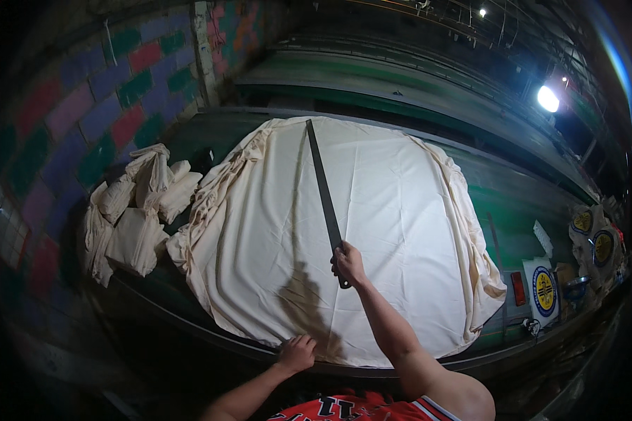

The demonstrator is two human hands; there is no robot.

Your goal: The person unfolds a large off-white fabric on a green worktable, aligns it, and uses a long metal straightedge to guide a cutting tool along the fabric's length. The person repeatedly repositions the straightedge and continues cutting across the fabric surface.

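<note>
A large cream cloth (372, 210) lies spread over the table, smooth in the middle with faint creases and bunched in folds along its left and right sides. My right hand (349, 264) is wrapped round the near end of a long, dark, flat metal ruler (323, 184). The ruler lies over the cloth, slanting away toward the far edge; a small hole shows at its near end. At the near edge of the cloth, my left hand (297, 353) has its fingers curled on the fabric. My shadow falls between the two hands.
Folded cream cloth bundles (137, 238) are heaped on the left. At the right end of the green table (463, 168) are a printed sheet with a round emblem (543, 289), a red rectangular object (517, 288) and a small bowl (576, 286). A painted brick wall (91, 105) stands left.
</note>
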